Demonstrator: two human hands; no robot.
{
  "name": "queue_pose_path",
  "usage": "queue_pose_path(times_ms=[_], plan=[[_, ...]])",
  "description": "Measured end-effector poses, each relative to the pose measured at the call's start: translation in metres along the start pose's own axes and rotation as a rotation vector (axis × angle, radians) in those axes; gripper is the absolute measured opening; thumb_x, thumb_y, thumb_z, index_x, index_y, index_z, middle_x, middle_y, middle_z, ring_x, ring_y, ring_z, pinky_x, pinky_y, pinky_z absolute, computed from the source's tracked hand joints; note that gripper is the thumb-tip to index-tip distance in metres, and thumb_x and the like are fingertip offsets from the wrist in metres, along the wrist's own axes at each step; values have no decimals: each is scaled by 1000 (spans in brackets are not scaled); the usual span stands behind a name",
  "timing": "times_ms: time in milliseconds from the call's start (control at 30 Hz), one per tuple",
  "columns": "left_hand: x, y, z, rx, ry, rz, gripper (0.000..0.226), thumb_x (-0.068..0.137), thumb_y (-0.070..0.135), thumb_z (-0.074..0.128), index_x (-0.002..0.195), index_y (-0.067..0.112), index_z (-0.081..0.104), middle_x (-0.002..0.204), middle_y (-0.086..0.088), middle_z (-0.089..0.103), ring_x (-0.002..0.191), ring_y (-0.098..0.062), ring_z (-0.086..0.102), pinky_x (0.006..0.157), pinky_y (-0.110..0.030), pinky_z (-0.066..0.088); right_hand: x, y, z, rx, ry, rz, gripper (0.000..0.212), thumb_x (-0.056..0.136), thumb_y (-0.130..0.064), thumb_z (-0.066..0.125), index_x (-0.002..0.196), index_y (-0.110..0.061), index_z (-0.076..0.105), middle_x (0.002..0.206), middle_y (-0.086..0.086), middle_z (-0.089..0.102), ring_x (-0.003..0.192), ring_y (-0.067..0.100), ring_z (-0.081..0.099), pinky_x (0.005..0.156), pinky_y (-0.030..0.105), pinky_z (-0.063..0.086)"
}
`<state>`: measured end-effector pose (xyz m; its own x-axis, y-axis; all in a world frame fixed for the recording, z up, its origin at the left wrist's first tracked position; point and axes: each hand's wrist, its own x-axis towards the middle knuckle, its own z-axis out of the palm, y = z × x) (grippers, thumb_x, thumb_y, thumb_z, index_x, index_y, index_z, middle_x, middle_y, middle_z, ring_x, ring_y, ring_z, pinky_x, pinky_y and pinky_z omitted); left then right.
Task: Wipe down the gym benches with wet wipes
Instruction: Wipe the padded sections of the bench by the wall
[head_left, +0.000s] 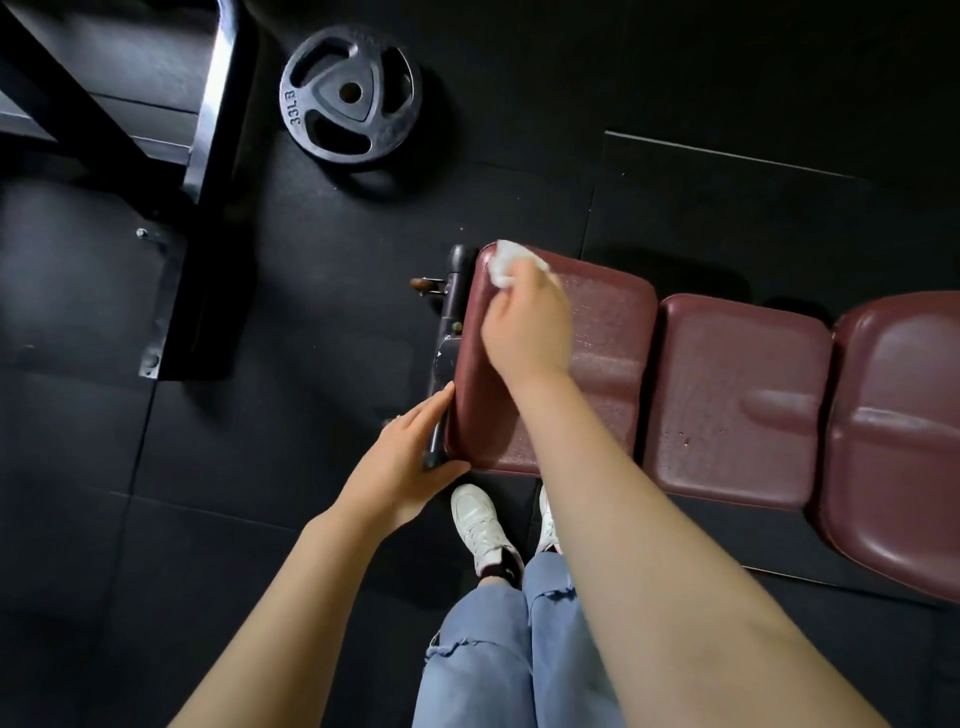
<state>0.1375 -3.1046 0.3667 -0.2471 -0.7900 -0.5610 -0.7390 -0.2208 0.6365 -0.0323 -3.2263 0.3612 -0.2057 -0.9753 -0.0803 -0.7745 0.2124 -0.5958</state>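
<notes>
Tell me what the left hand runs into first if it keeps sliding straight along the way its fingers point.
The left hand lies along the end edge of the maroon bench pad, fingers pointing up the picture. Straight on, it would probably meet the black metal frame bracket beside that edge first, though depth is uncertain.

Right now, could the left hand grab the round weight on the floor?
Probably not without stepping closer. The left hand rests at the bench end, and the weight plate lies apart, across bare floor.
</notes>
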Motion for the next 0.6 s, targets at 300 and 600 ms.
queue_pose_path(times_ms=[300,600], plan=[[1,-8,2,-45,44,29,94,81,34,78,152,51,18,155,22,33,134,-15,46,108,-46,43,15,128,-53,-164,59,540,28,92,-15,46,119,-9,54,113,20,63,105,41,59,80,39,47],[-1,-4,5,-95,36,21,94,80,28,81,153,45,24,151,17,40,130,-13,49,109,-45,42,45,-8,-15,90,-107,-101,25,85,-4,50,106,-8,62,102,14,67,98,35,58,81,36,40]])
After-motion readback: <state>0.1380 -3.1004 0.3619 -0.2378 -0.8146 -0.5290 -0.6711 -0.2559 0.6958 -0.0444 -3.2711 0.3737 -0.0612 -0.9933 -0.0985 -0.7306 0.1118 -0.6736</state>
